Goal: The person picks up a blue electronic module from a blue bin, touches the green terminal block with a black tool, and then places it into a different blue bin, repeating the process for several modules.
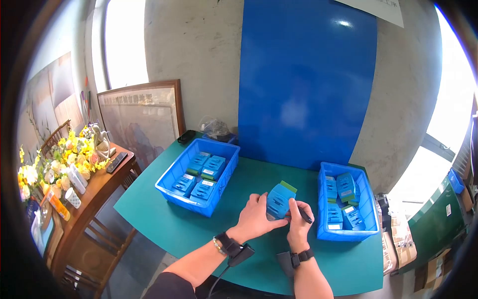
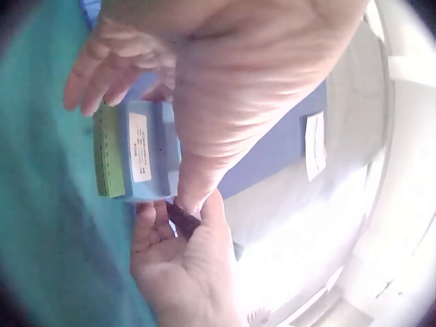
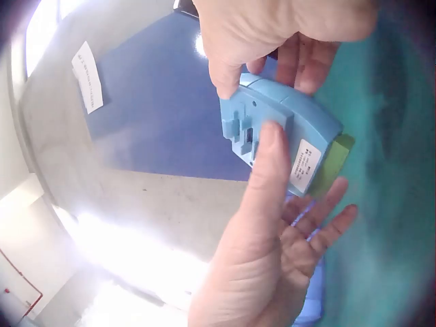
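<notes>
A blue plastic module (image 1: pixel 280 201) with a green terminal strip (image 2: pixel 109 151) is held up over the green table between both hands. My left hand (image 1: pixel 253 218) grips it from the left, with the thumb (image 3: pixel 262 170) across its clip side in the right wrist view. A white printed label (image 2: pixel 139 148) shows on one face. My right hand (image 1: pixel 298 230) holds a black pen (image 1: pixel 305 216), whose end sticks out past the fingers, and its fingertips are at the module's near right edge. Part of the pen is hidden in that hand.
Left of the hands stands a blue bin (image 1: pixel 160 185) of several similar modules; another blue bin (image 1: pixel 348 234) with more stands right. Both sit on the green table (image 1: pixel 249 271). A blue panel (image 1: pixel 308 74) rises behind. A wooden side table (image 1: pixel 92 194) with flowers is far left.
</notes>
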